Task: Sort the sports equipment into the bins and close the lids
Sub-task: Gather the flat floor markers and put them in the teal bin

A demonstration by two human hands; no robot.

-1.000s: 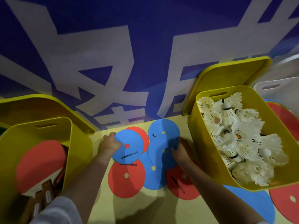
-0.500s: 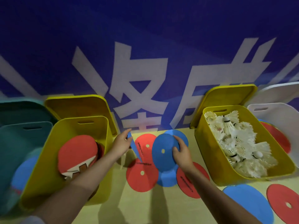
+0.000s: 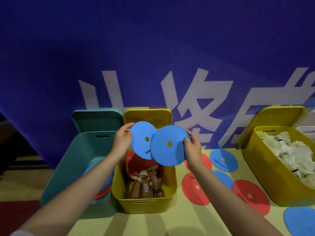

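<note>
My left hand [image 3: 121, 142] grips a blue flat disc [image 3: 141, 135] by its left edge. Another blue disc [image 3: 165, 152], overlapping the first, is held at its right edge by my right hand [image 3: 192, 149]. Both discs hang in the air above the middle yellow bin [image 3: 146, 201], which holds red table-tennis paddles [image 3: 141, 166]. To its left stands a teal bin [image 3: 75, 160] with blue and red discs inside. Several more red and blue discs [image 3: 223, 160] lie on the yellow floor to the right.
A second yellow bin [image 3: 265, 172] full of white shuttlecocks stands at the right. The lids of all three bins [image 3: 97, 119] lean open against the blue banner wall. A white bin edge [image 3: 306, 132] shows at the far right.
Both hands have lifted their blue discs off the floor pile and carried them left and up, over the paddle bin. The view has swung left, so the teal bin is in full sight.
</note>
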